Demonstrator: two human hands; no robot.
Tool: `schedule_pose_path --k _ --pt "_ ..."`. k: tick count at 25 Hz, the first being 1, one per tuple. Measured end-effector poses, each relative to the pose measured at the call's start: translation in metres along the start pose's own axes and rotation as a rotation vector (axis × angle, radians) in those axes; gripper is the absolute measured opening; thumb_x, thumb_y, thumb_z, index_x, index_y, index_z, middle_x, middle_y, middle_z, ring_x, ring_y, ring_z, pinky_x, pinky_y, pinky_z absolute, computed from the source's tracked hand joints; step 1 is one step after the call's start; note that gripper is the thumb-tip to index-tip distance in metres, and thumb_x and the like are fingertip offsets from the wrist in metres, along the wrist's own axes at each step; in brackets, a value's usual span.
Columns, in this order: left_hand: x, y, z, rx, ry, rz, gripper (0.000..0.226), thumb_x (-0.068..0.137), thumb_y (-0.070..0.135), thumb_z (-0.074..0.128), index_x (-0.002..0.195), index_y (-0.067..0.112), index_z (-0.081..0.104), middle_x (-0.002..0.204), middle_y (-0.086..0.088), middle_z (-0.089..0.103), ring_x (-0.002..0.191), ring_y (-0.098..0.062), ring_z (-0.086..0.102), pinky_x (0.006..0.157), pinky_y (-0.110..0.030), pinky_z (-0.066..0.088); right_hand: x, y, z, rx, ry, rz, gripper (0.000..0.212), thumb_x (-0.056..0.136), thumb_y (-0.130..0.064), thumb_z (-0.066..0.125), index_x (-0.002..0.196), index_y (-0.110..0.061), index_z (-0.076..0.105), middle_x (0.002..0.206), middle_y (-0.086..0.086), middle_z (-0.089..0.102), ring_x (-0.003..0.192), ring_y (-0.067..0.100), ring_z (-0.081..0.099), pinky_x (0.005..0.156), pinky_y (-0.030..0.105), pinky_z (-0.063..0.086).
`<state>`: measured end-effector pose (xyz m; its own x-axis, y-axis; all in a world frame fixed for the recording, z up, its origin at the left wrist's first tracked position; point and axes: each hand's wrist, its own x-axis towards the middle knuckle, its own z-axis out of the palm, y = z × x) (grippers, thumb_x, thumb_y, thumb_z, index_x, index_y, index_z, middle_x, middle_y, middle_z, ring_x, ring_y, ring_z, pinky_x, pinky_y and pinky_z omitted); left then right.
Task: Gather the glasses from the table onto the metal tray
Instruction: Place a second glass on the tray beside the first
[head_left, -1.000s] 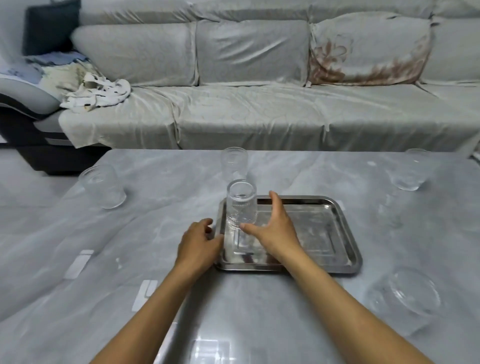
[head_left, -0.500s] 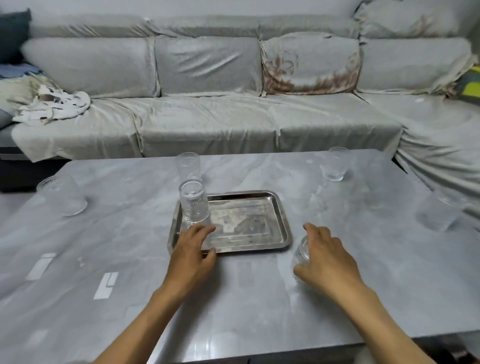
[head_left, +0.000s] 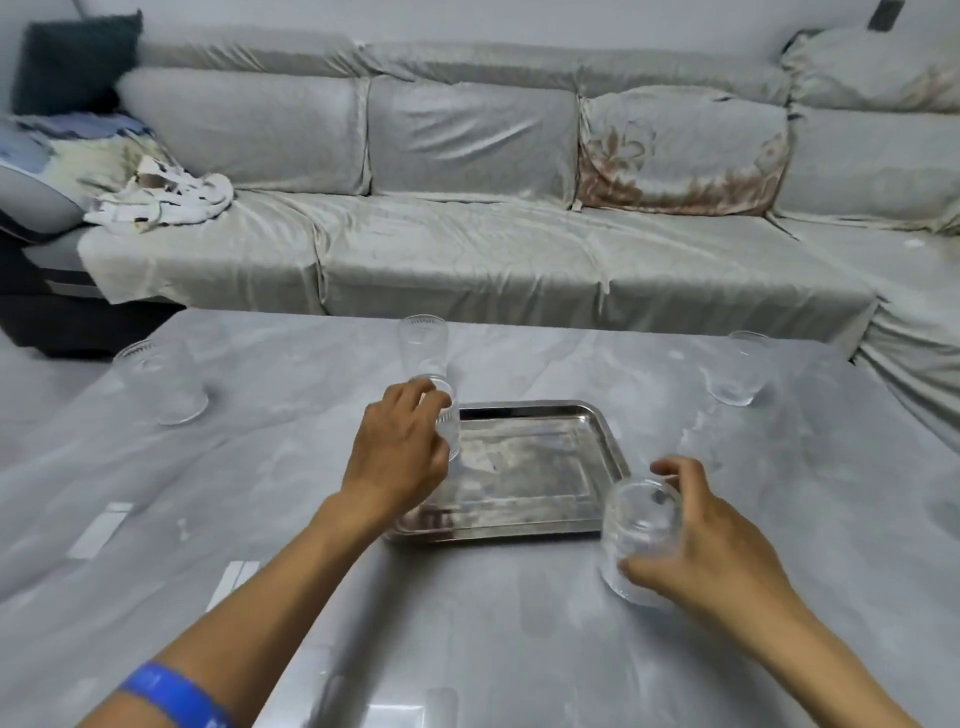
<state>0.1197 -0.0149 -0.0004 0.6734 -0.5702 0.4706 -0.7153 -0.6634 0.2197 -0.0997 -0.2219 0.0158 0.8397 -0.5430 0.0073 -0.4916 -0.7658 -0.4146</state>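
Note:
The metal tray (head_left: 540, 467) lies in the middle of the grey marble table (head_left: 467, 623). My left hand (head_left: 397, 449) wraps around a clear glass (head_left: 451, 421) standing in the tray's far-left corner. My right hand (head_left: 711, 540) grips another clear glass (head_left: 640, 535) just off the tray's near-right corner, tilted toward me. Three more glasses stand on the table: one behind the tray (head_left: 423, 345), one at the far left (head_left: 161, 382), one at the far right (head_left: 737, 375).
A grey covered sofa (head_left: 467, 249) runs behind the table and around its right side. A white cloth (head_left: 166, 200) lies on the sofa's left end. The table's left edge drops to the floor (head_left: 31, 384).
My right hand has closed on the glass by the tray's near-right corner and tilted it. My left hand moved from the tray's front edge up to the glass on the tray.

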Motion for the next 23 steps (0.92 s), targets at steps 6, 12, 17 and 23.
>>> schedule_pose_path --k 6,12,17,23 --pt "0.021 -0.011 0.002 -0.011 -0.069 0.052 0.035 0.072 0.008 0.060 0.106 0.012 0.063 0.115 -0.007 0.066 0.099 -0.032 0.060 0.077 -0.038 0.049 0.080 -0.079 0.003 0.197 0.090 -0.193 0.072 0.055 -0.052 0.079 0.109 -0.037 0.034 0.103 -0.010 0.055 0.082 0.018 0.059 0.066 0.036 0.049" --pt "-0.048 -0.017 0.015 -0.134 -0.029 -0.436 0.046 0.074 0.036 0.058 0.118 0.024 0.047 0.106 -0.002 0.062 0.094 -0.029 0.058 0.069 -0.035 0.044 0.098 -0.057 0.029 0.517 0.175 -0.049 0.074 0.052 -0.051 0.087 0.107 -0.040 0.039 0.098 -0.019 0.055 0.090 0.011 0.059 0.063 0.025 0.044" --pt "-0.058 -0.027 0.020 -0.362 -0.313 -0.775 0.052 0.069 0.020 0.069 0.119 0.020 0.057 0.096 0.000 0.068 0.082 -0.022 0.064 0.064 -0.029 0.044 0.078 -0.036 0.024 0.617 0.246 0.022 0.075 0.042 -0.058 0.082 0.104 -0.044 0.041 0.097 -0.026 0.054 0.093 0.012 0.061 0.072 0.032 0.047" --pt "-0.059 -0.038 0.017 -0.469 -0.334 -0.800 0.037 0.068 0.004 0.062 0.098 0.023 0.072 0.075 -0.003 0.073 0.078 -0.026 0.067 0.062 -0.028 0.047 0.066 -0.031 0.006 0.569 0.259 -0.008 0.072 0.051 -0.048 0.087 0.106 -0.041 0.042 0.101 -0.017 0.058 0.091 0.013 0.061 0.069 0.031 0.046"
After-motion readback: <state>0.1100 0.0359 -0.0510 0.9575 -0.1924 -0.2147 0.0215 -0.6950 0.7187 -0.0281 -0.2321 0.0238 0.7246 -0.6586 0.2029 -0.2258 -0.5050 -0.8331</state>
